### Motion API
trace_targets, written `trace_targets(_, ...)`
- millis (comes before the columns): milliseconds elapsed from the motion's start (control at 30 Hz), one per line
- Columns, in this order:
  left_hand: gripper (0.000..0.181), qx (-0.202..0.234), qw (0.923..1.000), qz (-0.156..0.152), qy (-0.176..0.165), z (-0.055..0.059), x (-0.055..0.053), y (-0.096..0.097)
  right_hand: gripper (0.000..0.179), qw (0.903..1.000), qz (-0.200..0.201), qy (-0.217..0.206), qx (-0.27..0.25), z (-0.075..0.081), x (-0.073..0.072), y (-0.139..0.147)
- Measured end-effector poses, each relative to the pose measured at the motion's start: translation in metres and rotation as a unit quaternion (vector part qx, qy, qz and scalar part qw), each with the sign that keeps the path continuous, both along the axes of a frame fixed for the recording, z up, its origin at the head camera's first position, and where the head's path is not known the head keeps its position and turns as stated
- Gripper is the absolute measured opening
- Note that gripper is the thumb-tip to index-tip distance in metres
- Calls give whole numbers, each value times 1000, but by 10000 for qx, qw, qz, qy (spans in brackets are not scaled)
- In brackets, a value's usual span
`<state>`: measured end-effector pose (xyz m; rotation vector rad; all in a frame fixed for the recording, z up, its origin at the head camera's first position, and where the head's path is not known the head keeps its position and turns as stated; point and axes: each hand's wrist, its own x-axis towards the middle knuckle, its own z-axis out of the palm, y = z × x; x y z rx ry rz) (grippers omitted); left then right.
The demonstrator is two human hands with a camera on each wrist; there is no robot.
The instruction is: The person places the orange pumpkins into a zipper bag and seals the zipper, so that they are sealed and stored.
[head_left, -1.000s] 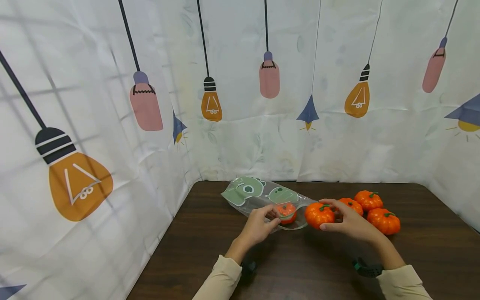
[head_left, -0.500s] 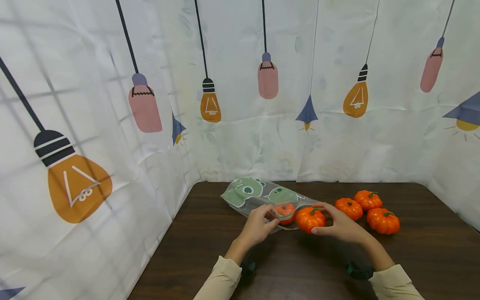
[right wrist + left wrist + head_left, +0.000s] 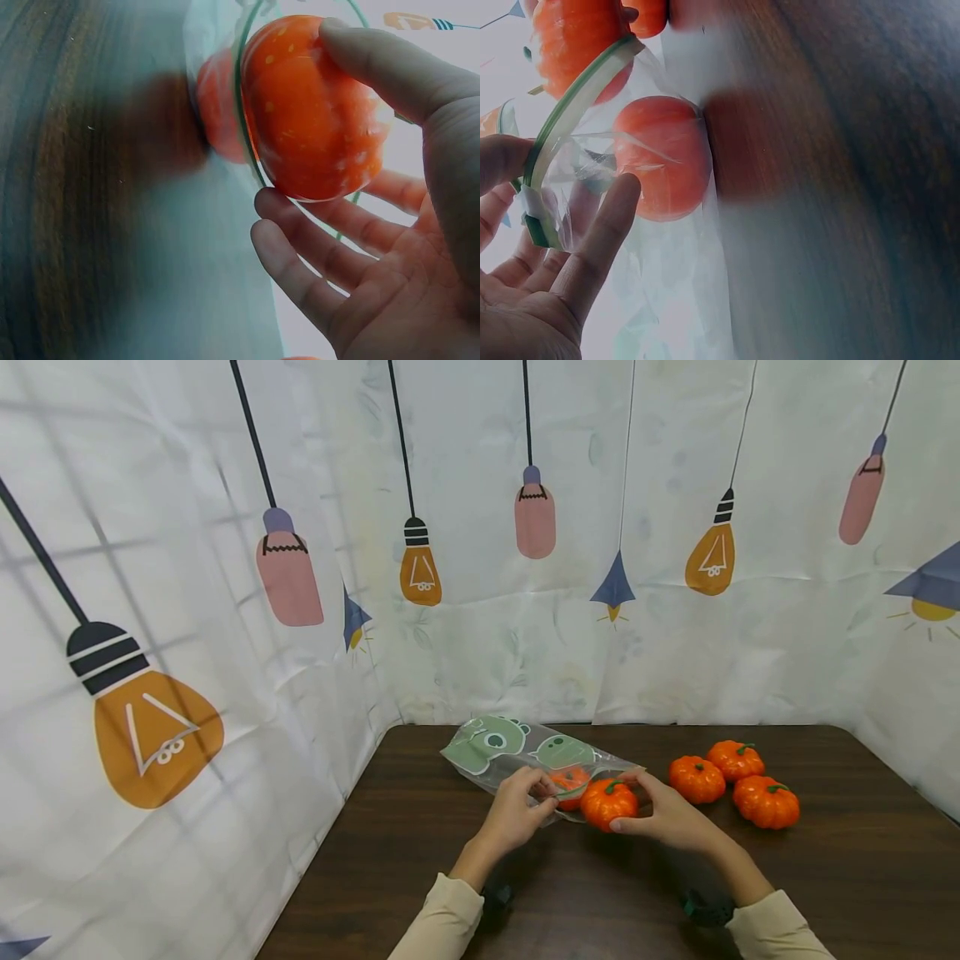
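Note:
My left hand [image 3: 517, 810] pinches the green-edged mouth of a clear zip bag [image 3: 570, 112], printed with green cartoon animals, that lies on the table. Inside the bag, near its mouth, rests one small orange toy pumpkin [image 3: 664, 161]. Between the thumb and fingers of my right hand [image 3: 667, 814] is a second toy pumpkin [image 3: 609, 804] with a green stem. In the right wrist view this held pumpkin [image 3: 311, 109] is right at the bag's opening, with the green rim passing beside it.
Three more toy pumpkins [image 3: 767, 802] sit grouped on the right of the dark wooden table [image 3: 862, 877]. Behind and to the left hangs a white curtain [image 3: 480, 643] printed with lamps and bulbs.
My right hand has carried its pumpkin leftward, away from the group and up to the bag's mouth. My left hand has stayed at the bag's edge.

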<state>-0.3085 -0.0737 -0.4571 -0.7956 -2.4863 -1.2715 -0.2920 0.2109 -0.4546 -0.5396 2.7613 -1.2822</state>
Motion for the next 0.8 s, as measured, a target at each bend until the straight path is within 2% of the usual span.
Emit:
trace_targets(300, 9, 14, 9999, -8, 131, 0, 1, 1, 75, 9998, 2, 105, 146, -6, 0, -10)
trace_targets(600, 9, 62, 9996, -138, 240, 1, 1, 3, 78, 9993, -65, 304, 224, -12, 0, -18)
trace_targets(800, 11, -54, 9993, -246, 272, 1, 3, 4, 81, 9986, -181, 457, 176, -16, 0, -24)
